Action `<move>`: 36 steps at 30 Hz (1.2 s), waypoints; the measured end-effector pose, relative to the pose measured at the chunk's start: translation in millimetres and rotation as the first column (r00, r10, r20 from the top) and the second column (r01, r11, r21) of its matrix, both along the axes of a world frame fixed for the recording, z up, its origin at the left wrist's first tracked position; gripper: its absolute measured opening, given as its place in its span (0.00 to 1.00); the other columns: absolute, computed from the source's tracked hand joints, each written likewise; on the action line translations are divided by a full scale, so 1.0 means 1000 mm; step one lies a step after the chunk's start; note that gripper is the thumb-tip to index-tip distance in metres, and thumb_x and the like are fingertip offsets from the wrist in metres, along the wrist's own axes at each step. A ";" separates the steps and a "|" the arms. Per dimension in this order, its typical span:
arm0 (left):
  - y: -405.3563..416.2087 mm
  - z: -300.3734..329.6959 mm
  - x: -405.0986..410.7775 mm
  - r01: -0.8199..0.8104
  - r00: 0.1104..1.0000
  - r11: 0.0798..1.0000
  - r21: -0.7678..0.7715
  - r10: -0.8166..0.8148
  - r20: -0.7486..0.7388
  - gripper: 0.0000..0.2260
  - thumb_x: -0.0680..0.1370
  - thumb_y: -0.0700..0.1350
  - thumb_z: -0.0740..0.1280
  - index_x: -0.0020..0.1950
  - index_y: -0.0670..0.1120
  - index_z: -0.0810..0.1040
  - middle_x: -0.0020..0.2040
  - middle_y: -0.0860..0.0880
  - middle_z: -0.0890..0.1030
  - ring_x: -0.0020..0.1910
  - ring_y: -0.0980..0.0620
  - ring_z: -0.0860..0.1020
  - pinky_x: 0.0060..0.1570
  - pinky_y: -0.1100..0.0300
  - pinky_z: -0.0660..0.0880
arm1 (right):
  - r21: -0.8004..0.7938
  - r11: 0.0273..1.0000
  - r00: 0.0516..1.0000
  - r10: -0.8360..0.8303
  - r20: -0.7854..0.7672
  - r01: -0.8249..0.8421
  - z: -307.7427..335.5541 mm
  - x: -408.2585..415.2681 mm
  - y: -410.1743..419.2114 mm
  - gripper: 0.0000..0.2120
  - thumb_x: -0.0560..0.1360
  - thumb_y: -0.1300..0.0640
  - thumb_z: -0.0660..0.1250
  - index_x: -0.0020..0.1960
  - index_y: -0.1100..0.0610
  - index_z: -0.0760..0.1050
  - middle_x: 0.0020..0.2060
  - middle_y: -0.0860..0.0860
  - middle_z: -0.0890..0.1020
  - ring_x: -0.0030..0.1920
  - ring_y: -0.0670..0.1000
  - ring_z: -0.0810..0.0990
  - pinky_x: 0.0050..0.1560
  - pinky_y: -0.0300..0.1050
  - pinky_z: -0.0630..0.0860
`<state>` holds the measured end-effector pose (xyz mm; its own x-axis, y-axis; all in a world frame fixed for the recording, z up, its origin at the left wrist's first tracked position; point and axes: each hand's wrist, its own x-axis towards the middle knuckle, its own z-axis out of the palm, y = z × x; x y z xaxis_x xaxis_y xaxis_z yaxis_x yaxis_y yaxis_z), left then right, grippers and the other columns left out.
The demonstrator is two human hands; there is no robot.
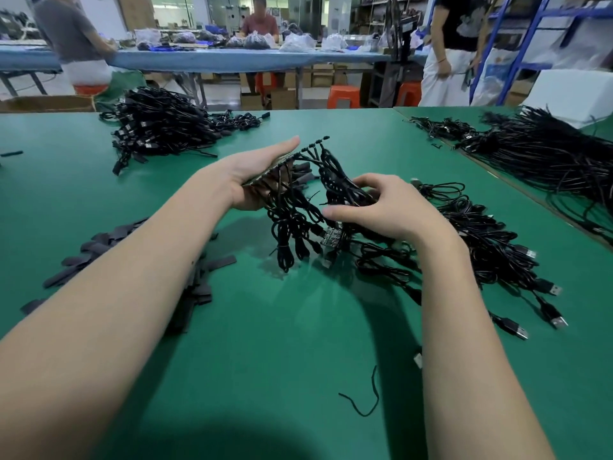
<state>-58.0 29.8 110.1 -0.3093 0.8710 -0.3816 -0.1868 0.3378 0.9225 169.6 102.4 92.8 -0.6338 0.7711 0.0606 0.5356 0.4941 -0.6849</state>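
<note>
My left hand (pixel 255 172) holds a thin flat strip (pixel 277 165) by its edge, thumb on top, above the green table (pixel 265 343). Several black cables (pixel 292 220) hang from that strip in loops. My right hand (pixel 381 207) has its fingers curled round a bundle of those cables (pixel 345 190) beside the strip. A small circuit board (pixel 331 239) shows below my right thumb among the cable ends.
A heap of black USB cables (pixel 491 247) lies right of my right hand. Other cable piles lie at the far left (pixel 159 131) and far right (pixel 544 151). Flat black strips (pixel 99 250) lie under my left forearm. A loose black thread (pixel 368 400) lies near. People work at a blue table (pixel 212 59) behind.
</note>
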 end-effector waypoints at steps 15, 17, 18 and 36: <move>-0.016 0.022 0.000 0.120 0.947 0.991 -0.056 -0.131 -0.292 0.17 0.77 0.64 0.66 0.44 0.51 0.78 0.32 0.55 0.78 0.26 0.59 0.74 0.25 0.68 0.70 | -0.234 0.923 0.950 0.275 -0.149 -0.304 -0.014 -0.047 -0.032 0.70 0.54 0.30 0.81 0.82 0.42 0.39 0.81 0.47 0.58 0.77 0.48 0.63 0.76 0.52 0.63; -0.017 0.024 0.004 0.186 0.920 0.980 -0.064 -0.197 -0.338 0.21 0.78 0.67 0.62 0.45 0.50 0.77 0.33 0.54 0.77 0.25 0.58 0.73 0.23 0.68 0.69 | -0.145 0.955 0.956 0.233 -0.179 -0.260 -0.021 -0.058 -0.037 0.69 0.58 0.32 0.80 0.82 0.44 0.37 0.79 0.45 0.62 0.76 0.46 0.64 0.73 0.44 0.64; -0.018 0.025 0.005 0.205 0.902 0.976 -0.071 -0.217 -0.373 0.23 0.77 0.70 0.60 0.44 0.50 0.77 0.32 0.54 0.76 0.25 0.57 0.72 0.23 0.67 0.67 | -0.097 0.970 0.958 0.202 -0.204 -0.225 -0.023 -0.062 -0.039 0.65 0.61 0.33 0.79 0.82 0.44 0.39 0.77 0.43 0.65 0.74 0.45 0.67 0.68 0.41 0.65; -0.025 -0.058 -0.003 -0.092 0.994 0.992 0.084 0.097 -0.056 0.28 0.84 0.63 0.52 0.39 0.48 0.82 0.35 0.49 0.83 0.30 0.52 0.81 0.30 0.64 0.76 | -0.601 0.716 0.777 -0.131 -0.616 -0.355 0.001 -0.037 -0.025 0.18 0.76 0.44 0.69 0.57 0.56 0.82 0.59 0.54 0.84 0.55 0.54 0.85 0.57 0.55 0.82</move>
